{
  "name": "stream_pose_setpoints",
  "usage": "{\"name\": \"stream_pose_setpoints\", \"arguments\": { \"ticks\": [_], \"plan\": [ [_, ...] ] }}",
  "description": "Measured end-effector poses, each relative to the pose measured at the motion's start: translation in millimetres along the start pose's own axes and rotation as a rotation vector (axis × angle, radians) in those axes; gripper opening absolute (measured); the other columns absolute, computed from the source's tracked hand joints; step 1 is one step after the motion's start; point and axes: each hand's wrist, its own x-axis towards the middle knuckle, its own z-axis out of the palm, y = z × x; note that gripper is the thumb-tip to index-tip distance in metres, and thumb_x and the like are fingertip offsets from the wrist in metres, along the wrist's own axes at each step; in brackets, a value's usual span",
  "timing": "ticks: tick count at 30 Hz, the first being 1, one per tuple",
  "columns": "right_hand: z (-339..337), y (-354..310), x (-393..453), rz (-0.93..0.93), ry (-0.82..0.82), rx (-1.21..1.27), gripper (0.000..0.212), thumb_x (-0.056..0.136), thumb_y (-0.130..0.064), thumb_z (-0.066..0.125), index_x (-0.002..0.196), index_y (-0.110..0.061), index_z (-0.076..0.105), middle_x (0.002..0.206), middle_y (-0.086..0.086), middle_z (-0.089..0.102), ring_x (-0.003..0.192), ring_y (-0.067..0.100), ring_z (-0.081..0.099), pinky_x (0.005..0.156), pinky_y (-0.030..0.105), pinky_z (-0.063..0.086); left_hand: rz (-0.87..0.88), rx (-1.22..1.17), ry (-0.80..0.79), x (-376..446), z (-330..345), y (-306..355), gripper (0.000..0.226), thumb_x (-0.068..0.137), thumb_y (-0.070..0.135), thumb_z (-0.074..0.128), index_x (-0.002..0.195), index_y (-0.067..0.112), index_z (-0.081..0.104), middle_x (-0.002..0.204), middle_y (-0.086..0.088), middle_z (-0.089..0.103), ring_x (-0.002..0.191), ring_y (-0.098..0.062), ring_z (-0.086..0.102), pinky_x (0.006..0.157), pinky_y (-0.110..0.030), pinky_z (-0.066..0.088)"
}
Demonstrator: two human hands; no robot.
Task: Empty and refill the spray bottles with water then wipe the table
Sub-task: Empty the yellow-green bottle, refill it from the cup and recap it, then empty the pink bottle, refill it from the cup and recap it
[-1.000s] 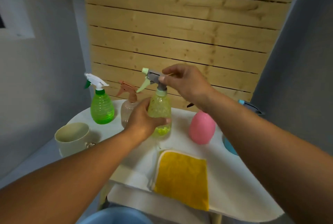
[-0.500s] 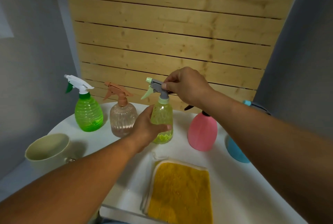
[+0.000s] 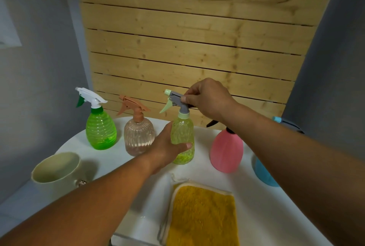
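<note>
Fingers [image 3: 178, 145] of both hands grip one of five spray bottles [image 3: 182, 139].

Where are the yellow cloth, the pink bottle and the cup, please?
yellow cloth [image 3: 203, 218], head view, middle of the fabric.
pink bottle [image 3: 226, 150], head view, its body.
cup [image 3: 57, 174], head view, front wall.

Plain domestic room corner, likely home. Indicators: grey painted walls [image 3: 39, 67] at 9 and 3 o'clock; pine slat panel [image 3: 187, 38] at 12 o'clock; small white table [image 3: 256, 206] with household spray bottles [image 3: 100, 129], cleaning cloth [image 3: 201, 216], cream mug [image 3: 57, 170].
</note>
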Motion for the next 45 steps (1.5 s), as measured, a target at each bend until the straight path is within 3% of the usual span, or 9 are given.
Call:
{"name": "stream_pose_setpoints", "arguments": {
  "ticks": [10, 16, 19, 22, 26, 31, 38, 40, 45],
  "plan": [
    [-19, -3, -5, 0.046, -0.044, -0.192, 0.031, 0.095, -0.048, 0.062, 0.095, -0.023, 0.078, 0.091, -0.002, 0.073, 0.094, 0.024, 0.065, 0.091, 0.039, 0.048, -0.029, -0.001, -0.053, 0, -3, 7, 0.070, 0.092, 0.009, 0.080, 0.150, 0.028, 0.045, 0.129, 0.003, 0.069, 0.118, -0.015, 0.067, 0.098, -0.036, 0.056],
    [-69, 14, -12, 0.173, -0.303, -0.543, 0.055, 0.089, -0.048, 0.071, 0.129, -0.011, 0.065, 0.131, 0.008, 0.063, 0.120, 0.029, 0.059, 0.099, 0.040, 0.050, -0.047, -0.032, -0.017, -2, 2, 6, 0.108, 0.074, 0.026, 0.096, 0.160, 0.025, 0.032, 0.150, -0.002, 0.056, 0.137, -0.026, 0.056, 0.115, -0.049, 0.047],
    [-61, 23, -20, 0.183, -0.383, -0.638, 0.045, 0.088, -0.036, 0.076, 0.126, -0.014, 0.066, 0.119, 0.006, 0.066, 0.107, 0.026, 0.062, 0.079, 0.032, 0.047, -0.022, 0.000, 0.049, -4, 8, 11, 0.127, 0.072, 0.032, 0.097, 0.167, 0.026, 0.014, 0.162, 0.001, 0.041, 0.146, -0.023, 0.046, 0.120, -0.043, 0.040],
    [-48, 29, -26, 0.185, -0.373, -0.638, 0.029, 0.090, -0.025, 0.073, 0.118, -0.015, 0.068, 0.105, 0.004, 0.065, 0.101, 0.027, 0.061, 0.079, 0.034, 0.042, 0.000, 0.057, 0.092, -10, 7, 20, 0.135, 0.073, 0.039, 0.095, 0.169, 0.027, 0.002, 0.172, 0.003, 0.025, 0.155, -0.021, 0.031, 0.117, -0.036, 0.036],
    [-55, 16, -37, 0.187, -0.350, -0.679, 0.027, 0.092, -0.025, 0.071, 0.117, -0.018, 0.066, 0.106, 0.003, 0.066, 0.104, 0.028, 0.062, 0.081, 0.036, 0.041, 0.019, 0.038, 0.084, -22, -3, 29, 0.133, 0.072, 0.040, 0.095, 0.168, 0.026, 0.003, 0.174, 0.000, 0.018, 0.158, -0.023, 0.023, 0.122, -0.042, 0.034],
    [-83, -30, -55, 0.107, -0.295, -0.725, 0.030, 0.093, -0.024, 0.069, 0.120, -0.011, 0.066, 0.106, 0.007, 0.068, 0.096, 0.026, 0.063, 0.073, 0.032, 0.045, 0.085, 0.034, 0.110, -51, -11, 41, 0.130, 0.069, 0.045, 0.095, 0.167, 0.027, 0.012, 0.171, -0.001, 0.025, 0.155, -0.020, 0.027, 0.109, -0.033, 0.034],
    [-112, -103, -105, 0.030, -0.288, -0.506, 0.026, 0.094, -0.028, 0.070, 0.113, -0.010, 0.068, 0.085, 0.004, 0.073, 0.070, 0.018, 0.068, 0.049, 0.024, 0.038, 0.194, -0.012, -0.009, -134, -15, 62, 0.131, 0.053, 0.050, 0.094, 0.162, 0.043, 0.022, 0.164, 0.003, 0.032, 0.148, -0.011, 0.029, 0.113, -0.037, 0.036],
    [-110, -117, -121, 0.009, -0.275, -0.391, 0.024, 0.094, -0.032, 0.071, 0.109, -0.014, 0.069, 0.079, 0.001, 0.075, 0.072, 0.015, 0.072, 0.052, 0.024, 0.038, 0.201, 0.021, -0.054, -161, -24, 58, 0.132, 0.053, 0.047, 0.098, 0.160, 0.049, 0.021, 0.163, 0.006, 0.032, 0.148, -0.013, 0.035, 0.112, -0.038, 0.041],
    [-84, -123, -145, 0.105, -0.365, 0.000, 0.023, 0.097, -0.028, 0.068, 0.113, -0.012, 0.064, 0.085, 0.004, 0.079, 0.076, 0.017, 0.078, 0.072, 0.030, 0.053, 0.203, 0.110, -0.029, -218, -58, 27, 0.131, 0.052, 0.036, 0.106, 0.149, 0.061, 0.021, 0.144, 0.021, 0.037, 0.123, -0.007, 0.053, 0.082, -0.017, 0.058]
  ]
}}
